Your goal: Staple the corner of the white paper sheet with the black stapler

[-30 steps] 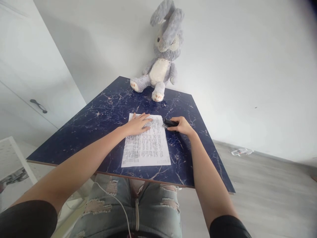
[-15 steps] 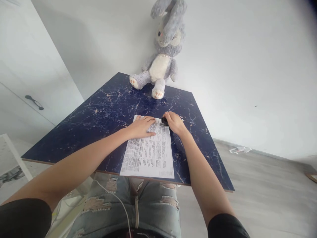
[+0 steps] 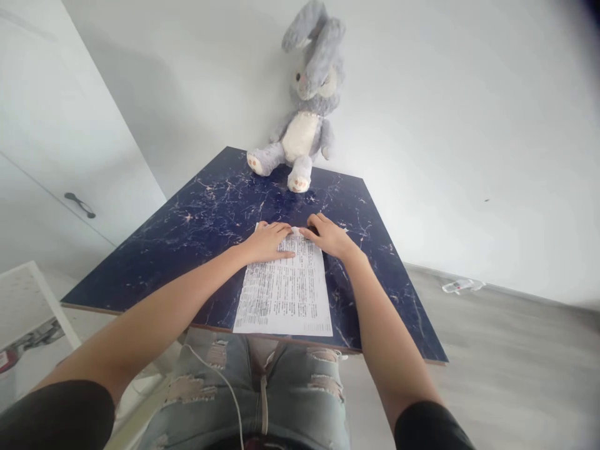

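A printed sheet of paper (image 3: 288, 294) lies near the front edge of the dark blue marbled table (image 3: 197, 231). My left hand (image 3: 268, 242) rests flat on its upper left part, fingers stretched toward the right. At the sheet's upper right corner, my right hand (image 3: 330, 236) is closed over a small black stapler (image 3: 312, 230). Only a bit of the stapler shows between thumb and fingers; the rest is hidden under the hand.
A grey plush rabbit (image 3: 300, 134) sits at the table's far edge against the white wall. To the left stands a white cabinet with a dark handle (image 3: 79, 205). A clear plastic item (image 3: 463, 286) lies on the floor at right. A white cable (image 3: 229, 384) hangs over my jeans.
My right hand has shifted its grip, the thumb now lying further over the stapler, which is more covered. My left hand stays on the paper. The camera view has tilted slightly.
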The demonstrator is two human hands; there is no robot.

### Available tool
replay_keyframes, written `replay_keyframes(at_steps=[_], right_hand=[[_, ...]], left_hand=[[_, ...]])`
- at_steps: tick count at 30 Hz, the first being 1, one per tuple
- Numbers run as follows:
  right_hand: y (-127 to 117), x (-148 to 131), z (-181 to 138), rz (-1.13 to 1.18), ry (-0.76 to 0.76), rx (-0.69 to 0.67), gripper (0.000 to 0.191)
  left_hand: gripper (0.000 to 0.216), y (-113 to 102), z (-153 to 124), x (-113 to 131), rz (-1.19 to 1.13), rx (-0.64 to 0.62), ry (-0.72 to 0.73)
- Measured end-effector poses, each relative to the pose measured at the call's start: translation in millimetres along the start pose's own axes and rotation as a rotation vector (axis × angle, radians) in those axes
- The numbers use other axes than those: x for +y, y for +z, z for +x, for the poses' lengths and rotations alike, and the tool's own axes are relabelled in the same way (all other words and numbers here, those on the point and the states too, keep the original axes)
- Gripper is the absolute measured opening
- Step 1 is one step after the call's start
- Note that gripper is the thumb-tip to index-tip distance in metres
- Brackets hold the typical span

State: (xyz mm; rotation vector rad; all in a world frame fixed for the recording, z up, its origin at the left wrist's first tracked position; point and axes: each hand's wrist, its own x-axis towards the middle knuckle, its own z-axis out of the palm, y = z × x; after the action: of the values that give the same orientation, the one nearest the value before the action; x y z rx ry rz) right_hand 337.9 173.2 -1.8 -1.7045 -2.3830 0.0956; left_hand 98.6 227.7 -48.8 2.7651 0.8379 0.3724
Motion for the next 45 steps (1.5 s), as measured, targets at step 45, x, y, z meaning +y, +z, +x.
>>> replay_keyframes(at_steps=[45], right_hand=[[8.0,-37.8,0.6,0.382,0.083,-0.145,0.015]], left_hand=[[0.026,4.4,9.7,-47.4,-0.57,0.434,-0.21]])
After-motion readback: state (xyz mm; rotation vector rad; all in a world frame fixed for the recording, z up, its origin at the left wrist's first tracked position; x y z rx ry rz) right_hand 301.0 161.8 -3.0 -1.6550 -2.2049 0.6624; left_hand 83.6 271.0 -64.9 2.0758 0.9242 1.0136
